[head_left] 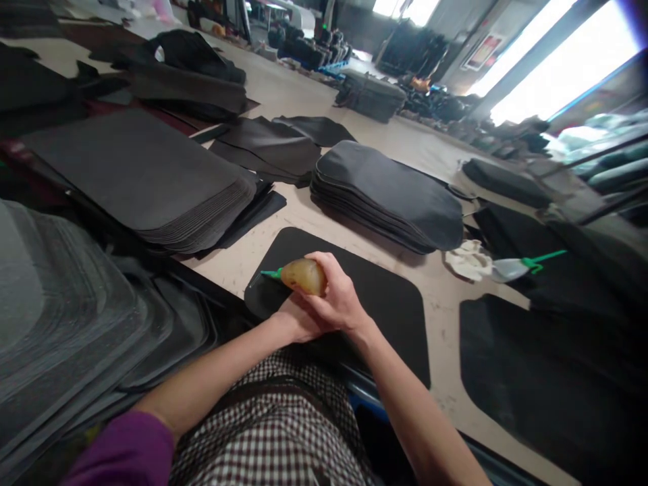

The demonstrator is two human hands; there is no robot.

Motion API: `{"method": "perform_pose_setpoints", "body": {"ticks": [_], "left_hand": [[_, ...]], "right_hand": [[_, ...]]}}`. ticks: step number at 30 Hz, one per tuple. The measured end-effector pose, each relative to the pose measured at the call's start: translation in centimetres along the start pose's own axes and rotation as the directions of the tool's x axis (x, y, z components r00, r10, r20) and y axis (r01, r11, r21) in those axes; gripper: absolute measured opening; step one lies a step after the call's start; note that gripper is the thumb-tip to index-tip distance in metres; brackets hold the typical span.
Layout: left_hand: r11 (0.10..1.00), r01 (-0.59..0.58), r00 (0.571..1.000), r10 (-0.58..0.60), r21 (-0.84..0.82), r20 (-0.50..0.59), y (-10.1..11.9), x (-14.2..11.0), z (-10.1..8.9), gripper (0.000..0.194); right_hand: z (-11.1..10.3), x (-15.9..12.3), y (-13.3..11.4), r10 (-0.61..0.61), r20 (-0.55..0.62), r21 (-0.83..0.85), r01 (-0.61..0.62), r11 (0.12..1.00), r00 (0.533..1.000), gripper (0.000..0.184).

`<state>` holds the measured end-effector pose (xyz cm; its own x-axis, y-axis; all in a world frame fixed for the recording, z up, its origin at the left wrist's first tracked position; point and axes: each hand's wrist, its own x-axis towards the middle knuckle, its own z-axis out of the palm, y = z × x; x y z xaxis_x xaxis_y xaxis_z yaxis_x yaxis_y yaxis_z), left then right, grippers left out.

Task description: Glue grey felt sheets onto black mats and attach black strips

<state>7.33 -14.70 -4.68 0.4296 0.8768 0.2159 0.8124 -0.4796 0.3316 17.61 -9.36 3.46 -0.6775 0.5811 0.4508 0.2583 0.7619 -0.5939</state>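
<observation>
A yellowish squeeze bottle with a green nozzle lies tilted in my hands, its tip pointing left. My right hand wraps round the bottle's right end. Beneath it, my left hand is closed against the bottle's underside, its fingers partly hidden. Both hands are above a dark panel with rounded corners, which lies flat on the pale table. From here I cannot tell whether the nozzle touches the panel.
Stacks of dark panels stand behind left and behind right. More grey sheets are piled at my left. To the right are a crumpled whitish cloth, another bottle with a green nozzle and a dark panel.
</observation>
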Motion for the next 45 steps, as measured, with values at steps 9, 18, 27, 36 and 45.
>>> {"method": "perform_pose_setpoints", "body": {"ticks": [9,18,27,36,45], "left_hand": [[0.993,-0.078,0.997,0.075,0.087,0.034,0.0,0.3,-2.6,0.065],[0.993,-0.082,0.997,0.083,0.086,-0.005,0.3,0.5,-2.9,0.065],[0.984,-0.118,0.992,0.122,0.134,-0.019,0.1,0.4,-2.1,0.062],[0.975,-0.146,0.989,0.148,0.166,0.003,-0.1,0.7,-1.7,0.061],[0.974,-0.152,0.988,0.154,0.168,-0.004,-0.5,0.7,-1.1,0.061]], "right_hand": [[-0.1,3.0,4.5,0.064,-0.155,-0.133,-0.085,0.987,0.986,0.051],[-1.5,4.5,5.9,0.159,-0.193,-0.219,-0.2,0.955,0.968,0.053],[-11.2,-3.6,6.6,0.241,-0.258,-0.366,-0.325,0.872,0.936,0.046],[-19.4,-15.3,8.3,0.344,-0.453,-0.45,-0.544,0.709,0.823,0.053],[-20.0,-19.1,5.8,0.377,-0.486,-0.438,-0.593,0.676,0.789,0.054]]}}
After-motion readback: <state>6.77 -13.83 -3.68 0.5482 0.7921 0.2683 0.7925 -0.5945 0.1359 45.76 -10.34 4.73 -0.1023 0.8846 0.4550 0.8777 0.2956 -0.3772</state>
